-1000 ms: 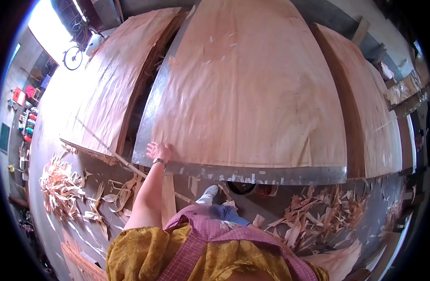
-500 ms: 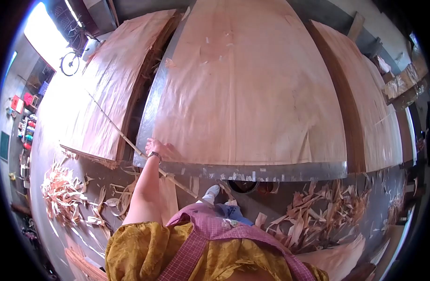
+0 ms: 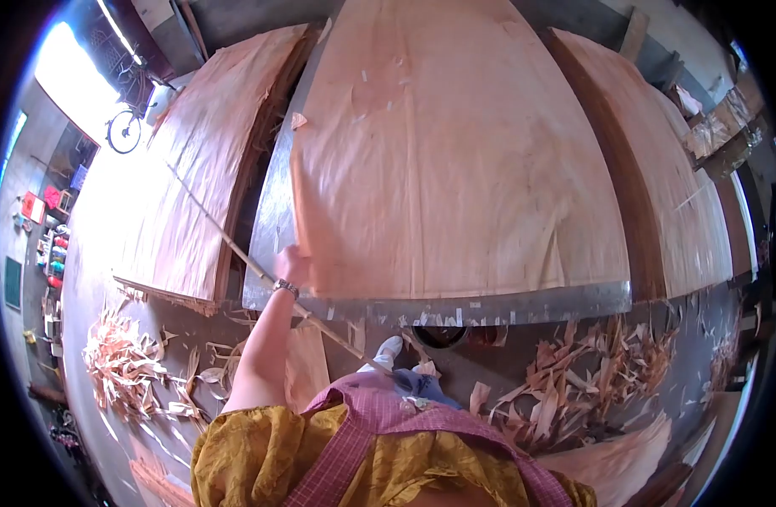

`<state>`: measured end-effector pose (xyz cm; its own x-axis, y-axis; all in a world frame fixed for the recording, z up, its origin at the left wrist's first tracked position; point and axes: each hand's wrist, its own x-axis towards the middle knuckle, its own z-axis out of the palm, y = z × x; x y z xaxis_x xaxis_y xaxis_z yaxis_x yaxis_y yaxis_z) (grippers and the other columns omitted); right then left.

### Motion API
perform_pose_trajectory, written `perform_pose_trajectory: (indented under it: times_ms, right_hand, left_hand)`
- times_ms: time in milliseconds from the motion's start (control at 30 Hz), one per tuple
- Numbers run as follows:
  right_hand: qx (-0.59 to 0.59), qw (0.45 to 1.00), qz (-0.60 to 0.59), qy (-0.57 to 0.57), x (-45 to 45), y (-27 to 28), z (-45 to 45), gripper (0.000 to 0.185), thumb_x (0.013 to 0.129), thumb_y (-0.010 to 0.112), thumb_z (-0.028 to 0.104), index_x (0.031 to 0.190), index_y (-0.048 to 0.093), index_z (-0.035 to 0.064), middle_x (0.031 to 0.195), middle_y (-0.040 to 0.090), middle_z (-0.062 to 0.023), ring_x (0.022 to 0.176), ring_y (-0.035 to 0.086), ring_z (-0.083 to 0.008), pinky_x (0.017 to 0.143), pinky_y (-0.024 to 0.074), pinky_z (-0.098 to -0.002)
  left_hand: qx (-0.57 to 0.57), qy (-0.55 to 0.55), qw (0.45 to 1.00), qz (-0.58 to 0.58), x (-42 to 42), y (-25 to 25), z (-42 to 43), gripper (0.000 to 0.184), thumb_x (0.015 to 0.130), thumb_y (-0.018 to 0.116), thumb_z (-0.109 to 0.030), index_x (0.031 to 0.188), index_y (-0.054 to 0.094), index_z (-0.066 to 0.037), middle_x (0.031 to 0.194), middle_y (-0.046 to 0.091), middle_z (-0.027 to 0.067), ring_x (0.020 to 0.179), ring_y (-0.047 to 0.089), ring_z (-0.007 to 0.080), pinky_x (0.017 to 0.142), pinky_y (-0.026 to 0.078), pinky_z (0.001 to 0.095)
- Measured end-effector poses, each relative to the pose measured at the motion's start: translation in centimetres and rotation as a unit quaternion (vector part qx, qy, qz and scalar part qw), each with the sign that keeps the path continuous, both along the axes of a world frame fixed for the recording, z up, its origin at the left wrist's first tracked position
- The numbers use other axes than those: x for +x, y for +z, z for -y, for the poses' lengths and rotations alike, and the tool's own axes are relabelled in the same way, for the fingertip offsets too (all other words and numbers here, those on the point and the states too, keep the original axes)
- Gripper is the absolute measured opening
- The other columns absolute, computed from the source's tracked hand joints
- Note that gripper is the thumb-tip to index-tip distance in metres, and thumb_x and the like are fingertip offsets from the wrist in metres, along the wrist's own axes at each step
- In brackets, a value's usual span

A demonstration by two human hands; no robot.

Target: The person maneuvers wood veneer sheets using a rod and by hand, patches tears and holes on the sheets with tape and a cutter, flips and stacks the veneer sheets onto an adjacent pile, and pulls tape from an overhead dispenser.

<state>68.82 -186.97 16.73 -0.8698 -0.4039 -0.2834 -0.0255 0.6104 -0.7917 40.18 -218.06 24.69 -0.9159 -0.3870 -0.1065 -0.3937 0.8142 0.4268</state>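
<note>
Left hand [image 3: 293, 264]: fingers closed on the left edge of the wood sheet [image 3: 455, 169], close to its near corner. The grip was blurred, so individual finger positions could not be read. Right hand: outside the view; could not tell its opening or whether it had hold of anything.

The sheet lay over most of the grey surface [image 3: 531, 302], which showed as a bare strip along the near and left sides. From the left hand forward, the sheet's left edge stood raised in a narrow fold; a small pale flake [image 3: 298, 121] sat at the far end of the fold. A crease marked the sheet near its right front.

A metal-banded watch [image 3: 285, 288] was on the left wrist. A long thin stick [image 3: 210, 221] ran diagonally past the wrist, its lower end near the checked pink apron [image 3: 405, 406]. Mustard sleeve [image 3: 253, 448] on the left arm.

Beyond: one stack of sheets [image 3: 202, 152] to the left of the surface, another stack [image 3: 692, 228] to the right. On the floor, a heap of curled shavings [image 3: 122, 359] at left, and loose strips [image 3: 565, 380] at right. A dark round container [image 3: 441, 337] was partly hidden under the front edge, near a white shoe [image 3: 389, 350]. Bicycle [image 3: 123, 133] at far left, by the bright opening.
</note>
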Motion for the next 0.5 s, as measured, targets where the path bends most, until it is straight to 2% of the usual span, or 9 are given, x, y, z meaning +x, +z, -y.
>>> perform_pose_trajectory:
  times_ms: [67,133,233,333,433,467,500]
  right_hand:
    - [-0.004,0.998,-0.027,-0.053,0.4,0.6,-0.8,0.032,0.083,0.065,0.032,0.107,0.060,0.0132,0.089,0.067,-0.0131,0.079,0.066,-0.0323,0.064,0.0503,-0.0441]
    - [-0.008,0.992,-0.075,-0.103,1.7,-0.8,-2.1,0.032,0.081,0.066,0.029,0.108,0.061,0.0133,0.089,0.067,-0.0135,0.078,0.066,-0.0319,0.063,0.0504,-0.0439]
    - [0.090,0.977,-0.090,-0.169,3.6,-0.2,-4.5,0.034,0.083,0.065,0.028,0.112,0.059,0.0125,0.089,0.067,-0.0144,0.078,0.065,-0.0340,0.064,0.0507,-0.0447]
    - [0.114,0.962,-0.098,-0.226,3.7,5.6,-7.3,0.037,0.084,0.064,0.028,0.115,0.058,0.0110,0.090,0.067,-0.0157,0.078,0.065,-0.0357,0.066,0.0508,-0.0447]
    - [0.222,0.935,-0.099,-0.259,5.5,6.6,-10.5,0.038,0.084,0.063,0.029,0.117,0.057,0.0097,0.093,0.067,-0.0168,0.078,0.064,-0.0366,0.068,0.0502,-0.0453]
    - [0.224,0.928,-0.100,-0.281,6.2,6.7,-11.2,0.037,0.085,0.063,0.030,0.116,0.057,0.0103,0.092,0.067,-0.0168,0.078,0.064,-0.0369,0.068,0.0503,-0.0462]
    - [0.225,0.919,-0.104,-0.305,6.8,6.6,-11.7,0.036,0.085,0.064,0.031,0.115,0.058,0.0110,0.091,0.067,-0.0169,0.079,0.065,-0.0372,0.067,0.0505,-0.0472]
  left_hand:
    - [0.050,-0.080,0.995,-0.041,-1.4,2.8,-3.6,0.037,0.069,0.072,-0.031,0.095,0.069,-0.005,0.087,0.069,0.0174,0.083,0.067,0.0325,0.071,0.053,0.0404]
    - [0.109,-0.124,0.982,-0.093,-2.4,7.2,-7.4,0.036,0.070,0.075,-0.027,0.096,0.068,-0.003,0.081,0.069,0.0139,0.073,0.068,0.0245,0.066,0.052,0.0352]
    - [0.320,-0.154,0.926,-0.126,-3.4,13.1,-10.7,0.029,0.075,0.074,-0.017,0.096,0.066,0.000,0.076,0.067,0.0064,0.066,0.062,0.0120,0.062,0.049,0.0279]
    - [0.429,-0.175,0.862,-0.207,-3.4,16.1,-10.5,0.019,0.082,0.070,-0.010,0.096,0.065,0.002,0.074,0.061,-0.0015,0.067,0.054,0.0042,0.060,0.045,0.0212]
    - [0.500,-0.150,0.826,-0.211,-1.1,19.9,-8.6,0.015,0.084,0.069,-0.008,0.096,0.064,0.000,0.076,0.055,-0.0052,0.070,0.050,0.0026,0.061,0.042,0.0187]
    - [0.532,-0.130,0.812,-0.204,-0.3,20.7,-8.0,0.013,0.085,0.069,-0.007,0.095,0.064,-0.001,0.076,0.053,-0.0058,0.071,0.049,0.0018,0.061,0.040,0.0178]
    - [0.519,-0.116,0.826,-0.188,0.1,20.0,-6.4,0.012,0.085,0.069,-0.006,0.094,0.064,-0.001,0.076,0.053,-0.0057,0.070,0.049,0.0018,0.061,0.040,0.0175]
